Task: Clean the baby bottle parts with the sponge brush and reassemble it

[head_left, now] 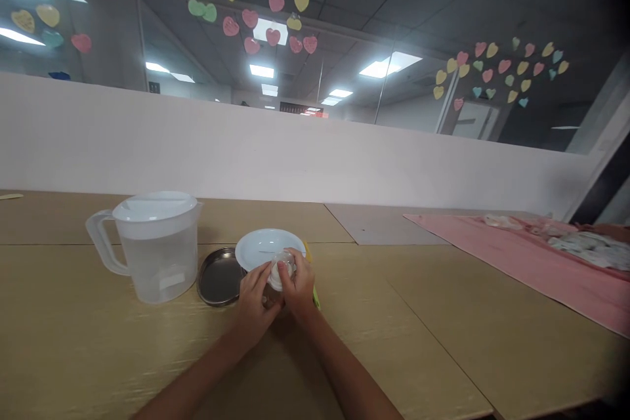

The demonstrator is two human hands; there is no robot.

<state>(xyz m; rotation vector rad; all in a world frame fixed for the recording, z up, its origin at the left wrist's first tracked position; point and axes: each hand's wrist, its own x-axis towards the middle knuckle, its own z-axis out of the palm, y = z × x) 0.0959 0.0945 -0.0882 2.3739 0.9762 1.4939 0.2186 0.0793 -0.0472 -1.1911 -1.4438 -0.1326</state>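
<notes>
Both hands meet around a small clear bottle [275,281] with a white collar and a clear domed top, like a baby bottle. My left hand [256,298] wraps its lower part from the left. From the right, my right hand [299,282] grips the domed top and collar, thumb pressed on the near side. Fingers hide much of the bottle. Just behind stands a white plate [268,246]. A dark round metal pan [220,277] lies left of my left hand. A thin yellow-green item [316,298] shows partly behind my right hand; its kind is hidden.
A lidded translucent pitcher [160,262] of clear liquid stands at the left, handle outward. Pink cloth [502,249] with crumpled fabric covers the right back of the wooden table [394,354]. Behind runs a low white wall [295,157], topped by glass with heart-shaped notes.
</notes>
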